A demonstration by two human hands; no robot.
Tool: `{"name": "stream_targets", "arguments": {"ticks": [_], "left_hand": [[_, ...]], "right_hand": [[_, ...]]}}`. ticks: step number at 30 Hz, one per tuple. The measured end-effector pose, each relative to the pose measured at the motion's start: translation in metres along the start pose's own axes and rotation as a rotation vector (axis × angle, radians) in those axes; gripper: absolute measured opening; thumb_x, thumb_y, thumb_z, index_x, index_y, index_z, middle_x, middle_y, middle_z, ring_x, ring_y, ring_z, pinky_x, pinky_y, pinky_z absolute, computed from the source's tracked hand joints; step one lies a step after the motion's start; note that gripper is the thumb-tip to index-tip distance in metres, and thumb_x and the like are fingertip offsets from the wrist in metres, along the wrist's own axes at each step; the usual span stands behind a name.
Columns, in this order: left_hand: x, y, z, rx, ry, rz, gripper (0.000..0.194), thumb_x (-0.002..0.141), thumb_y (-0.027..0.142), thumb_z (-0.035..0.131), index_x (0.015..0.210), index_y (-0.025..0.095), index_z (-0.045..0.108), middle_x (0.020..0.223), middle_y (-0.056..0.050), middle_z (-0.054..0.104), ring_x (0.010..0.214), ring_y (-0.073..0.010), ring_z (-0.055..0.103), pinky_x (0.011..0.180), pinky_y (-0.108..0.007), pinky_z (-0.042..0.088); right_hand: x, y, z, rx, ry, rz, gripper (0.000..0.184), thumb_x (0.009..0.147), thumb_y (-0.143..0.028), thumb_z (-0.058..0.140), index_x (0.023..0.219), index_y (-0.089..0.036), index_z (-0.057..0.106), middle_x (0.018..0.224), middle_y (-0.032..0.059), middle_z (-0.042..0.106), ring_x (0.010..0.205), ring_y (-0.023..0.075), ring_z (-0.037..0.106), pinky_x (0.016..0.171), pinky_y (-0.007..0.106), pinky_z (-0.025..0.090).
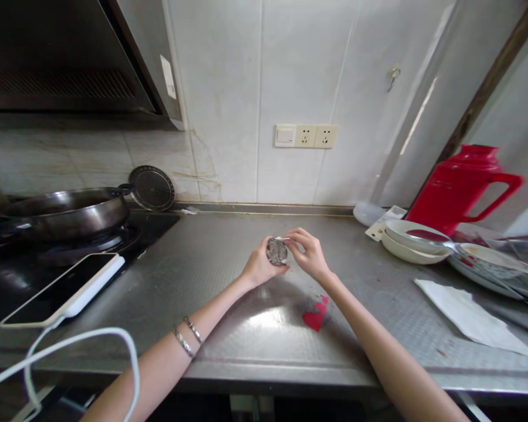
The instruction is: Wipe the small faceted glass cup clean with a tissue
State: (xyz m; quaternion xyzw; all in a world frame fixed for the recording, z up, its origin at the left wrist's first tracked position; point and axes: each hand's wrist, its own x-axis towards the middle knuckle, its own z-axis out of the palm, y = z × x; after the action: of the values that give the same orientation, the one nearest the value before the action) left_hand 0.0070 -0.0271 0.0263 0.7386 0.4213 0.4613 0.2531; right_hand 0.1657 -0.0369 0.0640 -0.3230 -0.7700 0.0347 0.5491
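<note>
My left hand (259,265) is closed around a small round silvery object (277,252), perhaps a foil-wrapped item, held above the steel counter (229,275). My right hand (307,253) pinches its top edge, where a thin whitish strip or flap shows between thumb and forefinger. Two bracelets (187,337) sit on my left wrist. A small red scrap (315,316) lies on the counter under my right forearm.
A wok (70,211) sits on the stove at left, with a round lid (152,187) leaning on the wall. A phone on a white power bank (66,287) with cable lies near. Stacked bowls (411,241), plates, a red thermos jug (460,184) and white paper (466,313) are at right.
</note>
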Motion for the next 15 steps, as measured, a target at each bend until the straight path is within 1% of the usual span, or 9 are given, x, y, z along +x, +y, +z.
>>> {"name": "stream_targets", "arguments": {"ticks": [4, 7, 9, 13, 15], "left_hand": [[-0.0004, 0.0057, -0.0001, 0.019, 0.035, -0.046, 0.071, 0.051, 0.033, 0.082, 0.113, 0.02, 0.051, 0.09, -0.002, 0.068, 0.082, -0.0188, 0.064, 0.072, -0.027, 0.048], [0.0009, 0.0086, -0.0009, 0.023, 0.09, -0.104, 0.061, 0.052, 0.035, 0.081, 0.104, 0.019, 0.054, 0.088, -0.003, 0.068, 0.079, -0.0185, 0.064, 0.068, -0.026, 0.047], [0.0026, 0.0088, -0.0023, 0.028, 0.115, -0.131, 0.058, 0.052, 0.035, 0.081, 0.101, 0.018, 0.055, 0.087, -0.003, 0.067, 0.078, -0.0183, 0.063, 0.067, -0.026, 0.046], [0.007, 0.006, -0.0074, 0.032, 0.117, -0.123, 0.057, 0.055, 0.032, 0.079, 0.104, 0.019, 0.052, 0.09, -0.003, 0.067, 0.079, -0.0181, 0.063, 0.069, -0.027, 0.047], [0.0085, 0.0043, -0.0096, 0.07, 0.126, -0.103, 0.063, 0.054, 0.029, 0.079, 0.11, 0.02, 0.05, 0.095, -0.004, 0.066, 0.085, -0.0195, 0.063, 0.073, -0.029, 0.047]], "right_hand": [[-0.0018, 0.0008, 0.003, -0.006, 0.007, -0.024, 0.017, 0.087, -0.019, 0.05, 0.085, -0.021, 0.067, 0.083, 0.0056, 0.063, 0.077, 0.0167, 0.061, 0.07, 0.028, 0.048], [-0.003, -0.0003, 0.006, 0.015, 0.013, -0.026, 0.016, 0.087, -0.019, 0.05, 0.086, -0.02, 0.067, 0.084, 0.0058, 0.064, 0.078, 0.0166, 0.062, 0.071, 0.028, 0.048], [-0.0032, -0.0016, 0.0072, 0.029, 0.006, -0.032, 0.016, 0.087, -0.02, 0.051, 0.085, -0.02, 0.067, 0.084, 0.0061, 0.065, 0.079, 0.0167, 0.061, 0.071, 0.028, 0.048], [-0.0008, -0.0043, 0.0052, 0.069, -0.046, -0.002, 0.017, 0.087, -0.023, 0.052, 0.082, -0.02, 0.067, 0.08, 0.0051, 0.064, 0.074, 0.0165, 0.06, 0.068, 0.028, 0.047], [0.0011, -0.0047, 0.003, 0.064, 0.015, 0.051, 0.018, 0.088, -0.025, 0.051, 0.082, -0.02, 0.067, 0.08, 0.0049, 0.063, 0.073, 0.0166, 0.059, 0.067, 0.028, 0.047]]}}
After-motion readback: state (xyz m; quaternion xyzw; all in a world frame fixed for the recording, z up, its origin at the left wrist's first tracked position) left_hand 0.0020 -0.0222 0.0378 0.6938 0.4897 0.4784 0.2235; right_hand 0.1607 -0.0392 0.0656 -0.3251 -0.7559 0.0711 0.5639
